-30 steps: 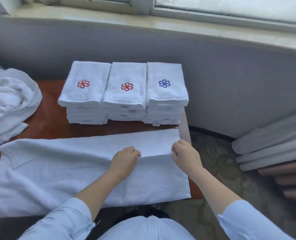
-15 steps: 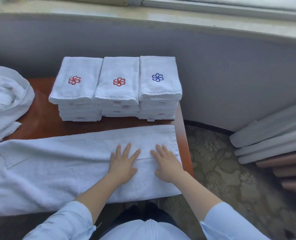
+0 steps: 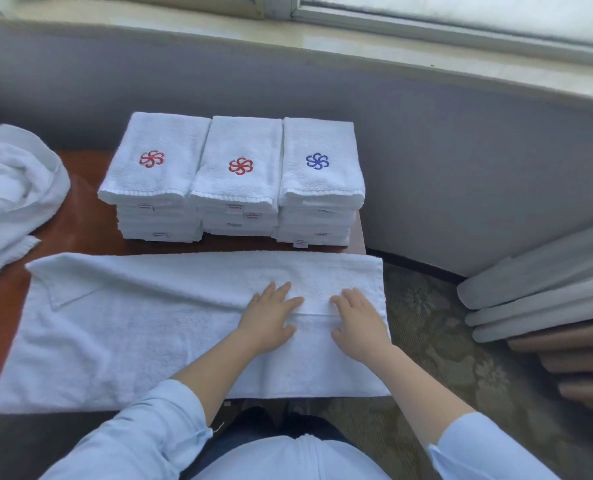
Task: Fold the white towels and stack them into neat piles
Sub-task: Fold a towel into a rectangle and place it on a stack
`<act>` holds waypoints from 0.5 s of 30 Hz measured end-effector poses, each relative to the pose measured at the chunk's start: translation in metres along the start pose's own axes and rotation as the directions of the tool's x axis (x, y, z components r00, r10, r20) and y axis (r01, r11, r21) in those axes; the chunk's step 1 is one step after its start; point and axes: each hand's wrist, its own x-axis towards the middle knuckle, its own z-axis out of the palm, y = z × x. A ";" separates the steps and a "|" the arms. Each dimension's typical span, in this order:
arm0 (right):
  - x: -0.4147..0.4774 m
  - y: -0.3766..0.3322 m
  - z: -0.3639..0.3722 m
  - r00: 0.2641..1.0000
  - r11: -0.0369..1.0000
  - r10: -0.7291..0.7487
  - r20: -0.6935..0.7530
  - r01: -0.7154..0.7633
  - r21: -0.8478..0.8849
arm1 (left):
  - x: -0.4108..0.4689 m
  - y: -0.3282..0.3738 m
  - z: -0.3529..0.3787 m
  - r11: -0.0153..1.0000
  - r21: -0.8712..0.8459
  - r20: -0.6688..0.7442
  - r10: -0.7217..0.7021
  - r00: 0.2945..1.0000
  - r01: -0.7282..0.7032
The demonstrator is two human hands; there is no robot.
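Your left hand [image 3: 269,318] lies palm down with the fingers spread, pressing flat on the long white terry towel [image 3: 149,327] and gripping nothing; your right hand [image 3: 357,322] rests just beside it in the same way, open and flat, near the towel's right end. Both hands sit across a lengthwise fold line, where the far part of the towel is turned over onto the near part. The towel stretches from side to side across the near part of the reddish-brown wooden table [image 3: 80,209], its right end reaching past the table's right edge, and its far left corner is turned over into a small flap. Your light blue sleeves [image 3: 142,441] come into view from the bottom. Behind the towel, at the far side of the table, three piles of folded white towels stand side by side, touching: the left pile [image 3: 153,181] and the middle pile [image 3: 239,188] each show a red pinwheel emblem on top, and the right pile [image 3: 321,181] shows a blue one. To the left, a loose heap of unfolded white towels [image 3: 11,192] rests on the table's left end. On the right, past the table, grey and brown curtain folds [image 3: 547,306] hang down to the patterned carpet [image 3: 437,341].
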 end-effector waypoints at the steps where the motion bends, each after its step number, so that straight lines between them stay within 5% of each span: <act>1: 0.003 -0.007 -0.001 0.998 1.000 -0.027 -0.055 0.028 0.010 | -0.006 -0.006 -0.002 0.999 -0.047 -0.058 -0.012 0.998 0.009; 5: 0.021 -0.050 0.000 0.988 0.984 -0.149 -0.036 0.151 0.090 | -0.042 -0.044 -0.006 0.970 -0.209 -0.246 -0.178 0.953 0.128; 15: 0.052 -0.202 0.017 0.889 0.886 -0.458 0.025 0.454 0.092 | -0.155 -0.175 -0.012 0.862 -0.342 -0.349 -0.487 0.801 0.375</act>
